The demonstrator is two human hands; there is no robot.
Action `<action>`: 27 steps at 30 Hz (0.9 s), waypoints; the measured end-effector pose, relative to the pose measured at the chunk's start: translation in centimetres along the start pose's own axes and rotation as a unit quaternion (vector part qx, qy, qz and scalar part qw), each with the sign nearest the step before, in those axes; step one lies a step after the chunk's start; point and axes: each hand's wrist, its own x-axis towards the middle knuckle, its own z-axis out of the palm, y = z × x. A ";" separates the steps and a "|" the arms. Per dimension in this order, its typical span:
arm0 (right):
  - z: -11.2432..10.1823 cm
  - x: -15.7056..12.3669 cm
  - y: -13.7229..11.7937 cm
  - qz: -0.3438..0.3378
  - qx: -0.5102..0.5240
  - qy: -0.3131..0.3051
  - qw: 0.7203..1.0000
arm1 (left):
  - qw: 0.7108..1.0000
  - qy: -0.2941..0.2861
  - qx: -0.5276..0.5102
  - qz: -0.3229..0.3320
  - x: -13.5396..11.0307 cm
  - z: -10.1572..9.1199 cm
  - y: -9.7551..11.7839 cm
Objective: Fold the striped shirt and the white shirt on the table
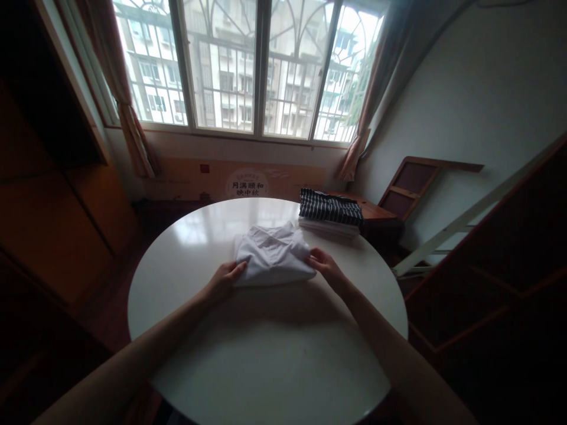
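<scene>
A folded white shirt (274, 260) lies in the middle of a round white table (257, 348), its collar toward the window. At the shirt's left edge, my left hand (228, 276) grips the cloth, thumb on top and the other fingers mostly hidden. My right hand (325, 265) holds the right edge in the same way, fingers closed on the fabric. Behind and to the right sits a stack of folded clothes, with a black-and-white striped garment (330, 208) on top and white folded cloth (330, 228) beneath it.
A wooden chair (407, 183) stands at the right behind the table, near a pale ladder-like frame (447, 233). Dark wooden furniture (496, 283) rises close on the right. An orange-brown cabinet (48, 230) is at the left. Beyond the table is a barred window (257, 71).
</scene>
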 end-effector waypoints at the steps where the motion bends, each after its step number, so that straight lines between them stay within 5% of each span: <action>1: 0.3 0.1 0.2 0.007 -0.015 0.012 1.000 | 1.000 0.005 -0.001 0.000 0.1 0.0 0.0; 5: 0.3 -0.2 0.0 0.062 -0.054 -0.014 0.996 | 1.000 0.019 0.008 0.006 0.4 0.0 -0.4; 11: -1.2 -1.8 -1.8 0.100 -0.029 -0.188 0.977 | 0.999 0.033 -0.023 0.000 1.0 0.0 -1.3; 17: 0.1 -1.6 -1.5 0.155 0.000 -0.117 0.981 | 0.988 0.061 -0.140 -0.014 1.1 0.1 -1.7; 23: 0.5 -0.7 -0.8 0.133 0.003 -0.156 0.979 | 0.989 0.138 0.061 0.007 1.2 -0.3 -1.3; 27: 0.8 0.0 0.5 0.106 -0.076 -0.108 0.986 | 0.970 0.163 0.177 0.032 0.9 -0.2 -0.6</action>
